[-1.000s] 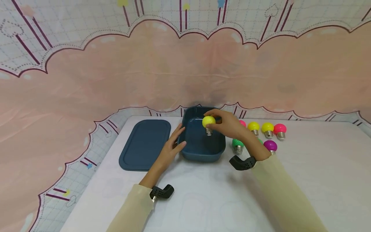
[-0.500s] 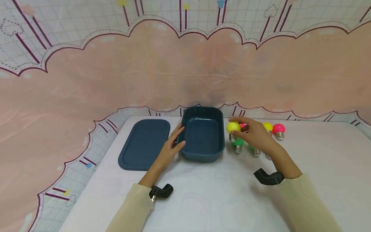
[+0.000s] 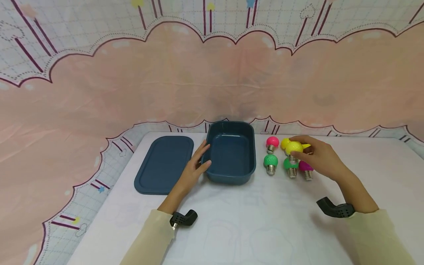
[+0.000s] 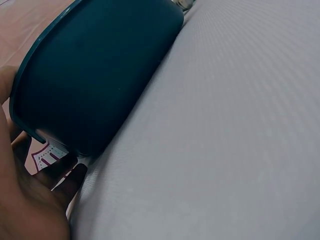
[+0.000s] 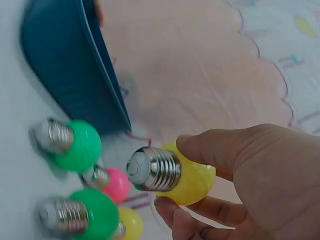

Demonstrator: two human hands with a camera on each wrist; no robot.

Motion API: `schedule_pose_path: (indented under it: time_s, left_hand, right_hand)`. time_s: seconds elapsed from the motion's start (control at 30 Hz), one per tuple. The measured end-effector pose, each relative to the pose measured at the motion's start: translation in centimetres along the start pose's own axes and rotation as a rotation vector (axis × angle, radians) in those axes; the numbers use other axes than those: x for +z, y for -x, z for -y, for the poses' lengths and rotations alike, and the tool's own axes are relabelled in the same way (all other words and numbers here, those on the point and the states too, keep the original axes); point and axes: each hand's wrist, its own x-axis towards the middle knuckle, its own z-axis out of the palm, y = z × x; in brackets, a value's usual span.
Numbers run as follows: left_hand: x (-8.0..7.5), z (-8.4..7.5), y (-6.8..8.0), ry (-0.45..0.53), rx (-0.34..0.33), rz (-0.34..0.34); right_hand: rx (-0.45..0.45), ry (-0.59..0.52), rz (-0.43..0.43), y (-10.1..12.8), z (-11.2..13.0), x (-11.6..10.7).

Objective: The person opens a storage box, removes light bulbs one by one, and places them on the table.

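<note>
A yellow bulb (image 3: 293, 147) sits pinched in the right hand (image 3: 319, 157), fingers curled round its globe, held above the bulbs on the table (image 3: 251, 224) just right of the blue box (image 3: 230, 176). Below it stand two green bulbs (image 3: 270, 161), a pink bulb (image 3: 272, 141) and a purple bulb (image 3: 305, 166). The left hand (image 3: 193, 171) rests against the box's left wall, fingers relaxed. A lid (image 3: 163, 164) lies left of it.

My right hand (image 3: 319, 156) carries yellow bulb (image 3: 293, 147) out of blue box (image 3: 232, 173), rightward, now above bulb cluster by green bulb (image 3: 291, 164); pink bulb (image 3: 272, 141) uncovered again.
</note>
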Motion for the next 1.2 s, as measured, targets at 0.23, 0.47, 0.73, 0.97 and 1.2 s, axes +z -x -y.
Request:
schedule_pose_path:
  time_s: [0.23,0.47,0.73,0.97,1.2]
  left_hand:
    - [0.0,0.0,-0.1,-0.001,-0.006,0.002]
    - [0.0,0.0,-0.2,0.002,0.004,-0.001]
    - [0.1,0.0,-0.3,0.000,0.014,0.000]
    - [0.1,-0.1,-0.3,0.005,0.003,0.000]
    - [0.1,-0.2,-0.3,0.003,0.001,-0.002]
  right_hand:
    - [0.065,0.018,-0.006,0.1,-2.3,-1.1]
    - [0.131,0.003,0.030,0.5,-4.3,-2.5]
    - [0.215,0.035,0.107,1.2,-7.3,-3.3]
    - [0.256,0.033,0.162,1.4,-8.3,-3.3]
    - [0.258,0.018,0.221,1.4,-9.3,-2.9]
